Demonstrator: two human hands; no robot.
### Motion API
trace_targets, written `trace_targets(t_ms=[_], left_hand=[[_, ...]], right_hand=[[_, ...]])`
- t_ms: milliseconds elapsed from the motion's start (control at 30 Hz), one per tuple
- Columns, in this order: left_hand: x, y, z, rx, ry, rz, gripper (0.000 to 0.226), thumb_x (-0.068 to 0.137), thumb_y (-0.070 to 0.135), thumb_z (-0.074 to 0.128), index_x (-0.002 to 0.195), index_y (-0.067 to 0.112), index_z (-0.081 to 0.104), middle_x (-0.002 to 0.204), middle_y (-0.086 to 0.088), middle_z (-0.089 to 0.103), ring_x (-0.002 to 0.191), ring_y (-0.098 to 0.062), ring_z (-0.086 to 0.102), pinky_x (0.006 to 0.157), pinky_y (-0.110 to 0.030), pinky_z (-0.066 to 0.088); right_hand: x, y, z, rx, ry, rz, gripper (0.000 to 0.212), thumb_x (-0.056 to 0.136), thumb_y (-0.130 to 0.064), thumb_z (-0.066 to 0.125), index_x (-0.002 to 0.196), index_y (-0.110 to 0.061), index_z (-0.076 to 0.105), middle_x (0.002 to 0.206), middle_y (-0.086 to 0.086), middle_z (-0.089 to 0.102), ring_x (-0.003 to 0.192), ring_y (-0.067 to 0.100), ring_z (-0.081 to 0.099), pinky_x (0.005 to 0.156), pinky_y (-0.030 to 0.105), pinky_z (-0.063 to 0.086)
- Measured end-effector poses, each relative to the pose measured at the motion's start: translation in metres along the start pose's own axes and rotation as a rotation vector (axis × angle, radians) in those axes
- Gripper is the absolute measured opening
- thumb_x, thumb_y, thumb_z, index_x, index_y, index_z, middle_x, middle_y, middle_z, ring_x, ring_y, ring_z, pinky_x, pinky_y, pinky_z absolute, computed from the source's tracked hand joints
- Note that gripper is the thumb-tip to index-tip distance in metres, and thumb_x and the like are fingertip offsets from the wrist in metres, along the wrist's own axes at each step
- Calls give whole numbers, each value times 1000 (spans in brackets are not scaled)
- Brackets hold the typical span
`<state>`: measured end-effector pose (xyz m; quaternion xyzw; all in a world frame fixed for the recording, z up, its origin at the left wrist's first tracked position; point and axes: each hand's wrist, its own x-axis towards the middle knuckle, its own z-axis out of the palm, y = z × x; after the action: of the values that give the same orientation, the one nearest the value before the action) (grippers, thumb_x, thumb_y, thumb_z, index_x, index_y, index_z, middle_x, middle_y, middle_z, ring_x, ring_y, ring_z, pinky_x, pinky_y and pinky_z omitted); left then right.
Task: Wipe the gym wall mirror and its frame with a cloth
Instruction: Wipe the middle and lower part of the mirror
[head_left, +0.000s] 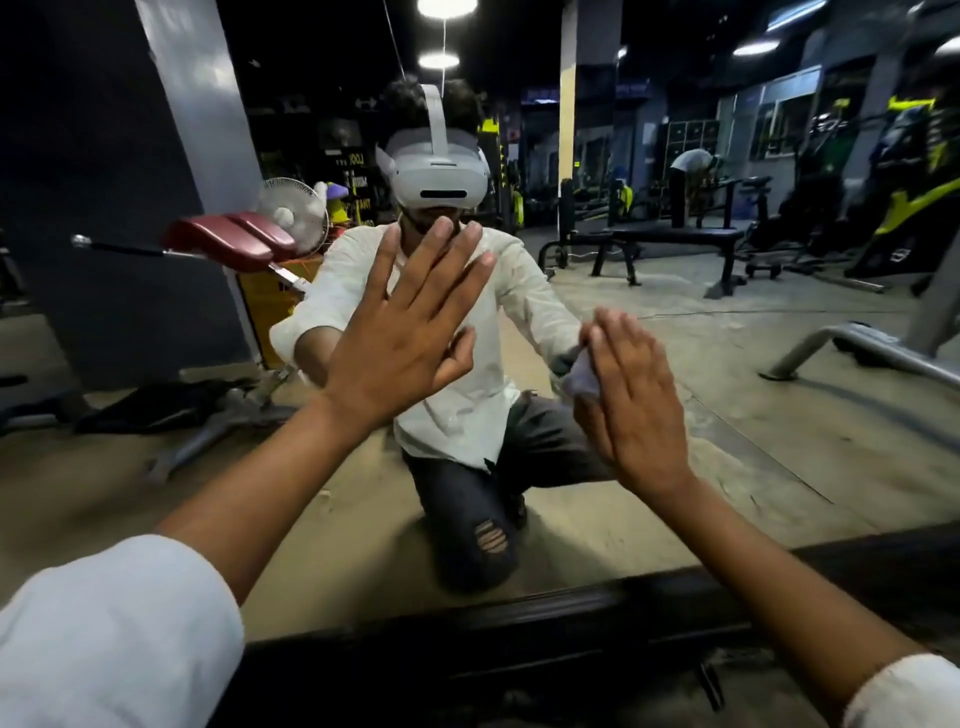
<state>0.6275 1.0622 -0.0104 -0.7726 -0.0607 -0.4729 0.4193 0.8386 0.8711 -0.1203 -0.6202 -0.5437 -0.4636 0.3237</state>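
Observation:
The wall mirror (727, 364) fills most of the view and reflects me kneeling in front of it. Its dark lower frame (519, 629) runs along the bottom. My left hand (400, 332) lies flat against the glass at centre, fingers straight and spread. To the right and lower, my right hand (634, 400) presses a small white cloth (579, 376) against the glass with straight fingers. Only a crumpled edge of the cloth shows past the palm.
The glass reflects gym gear: a red padded bench (234, 239) and a fan (293, 208) at left, black benches (675, 239) and machines at right, a person bending over far back, a grey metal bar (852, 348) at right.

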Motion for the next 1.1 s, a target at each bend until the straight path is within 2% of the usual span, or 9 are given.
trace_targets(t_ms=[67, 200, 333, 400, 533, 667, 867, 933, 1100], left_hand=[[-1, -1, 2, -27, 7, -2, 68, 106, 33, 49, 167, 8, 29, 175, -16, 23, 162, -36, 21, 129, -66, 18], [-1, -2, 3, -46, 15, 9, 69, 107, 34, 48, 168, 9, 27, 176, -15, 20, 163, -36, 18, 129, -65, 16], [-2, -2, 5, -29, 33, 10, 70, 105, 34, 52, 167, 8, 31, 175, -15, 21, 163, -36, 21, 129, -65, 20], [0, -1, 3, -23, 45, -5, 68, 102, 34, 55, 163, 8, 40, 173, -16, 30, 160, -36, 29, 127, -64, 25], [42, -2, -9, -25, 98, -77, 49, 95, 30, 67, 139, 10, 62, 148, -15, 58, 136, -35, 52, 120, -57, 37], [114, -8, -20, -30, 66, -75, 61, 101, 36, 57, 154, 8, 49, 170, -17, 34, 158, -34, 31, 125, -61, 28], [142, 0, -12, -15, -10, -111, 81, 105, 46, 48, 170, 10, 17, 179, -13, 3, 166, -30, 3, 129, -63, 14], [138, 3, -9, 3, -10, -117, 82, 106, 47, 46, 170, 9, 13, 179, -14, 0, 166, -31, 1, 129, -64, 15], [137, 1, -6, 30, 19, -115, 77, 107, 43, 43, 170, 7, 14, 178, -16, 5, 165, -32, 6, 129, -64, 18]], right_hand=[[1, -12, 4, 35, 15, 107, 72, 102, -15, 59, 162, 4, 24, 173, 20, 10, 162, 37, 9, 128, 62, 18], [8, 8, -7, -48, -151, -288, 71, 101, -16, 59, 162, 2, 27, 173, 20, 15, 161, 36, 15, 126, 61, 24], [48, 36, -20, 28, 212, 293, 64, 107, -21, 43, 164, -1, 22, 175, 12, 11, 163, 29, 7, 127, 61, 18], [77, 26, -18, 43, 308, 399, 62, 108, -21, 39, 164, 0, 21, 175, 13, 13, 163, 30, 6, 129, 59, 15], [135, 6, -26, 24, 213, 87, 62, 109, -20, 44, 164, 0, 23, 174, 16, 14, 163, 31, 6, 131, 56, 11], [187, 30, -54, -41, 120, -224, 61, 112, -25, 47, 165, -4, 25, 175, 13, 15, 163, 26, 8, 131, 54, 15], [228, 119, -99, 104, 437, 522, 61, 110, -39, 26, 166, -15, 22, 175, 4, 15, 163, 20, 5, 130, 54, 14], [239, 110, -99, 136, 501, 647, 61, 110, -39, 26, 166, -15, 23, 175, 4, 14, 163, 21, 5, 130, 53, 15], [205, 16, -46, 75, 277, 103, 61, 112, -26, 36, 167, -9, 17, 176, 9, 6, 163, 24, 0, 133, 48, 7]])
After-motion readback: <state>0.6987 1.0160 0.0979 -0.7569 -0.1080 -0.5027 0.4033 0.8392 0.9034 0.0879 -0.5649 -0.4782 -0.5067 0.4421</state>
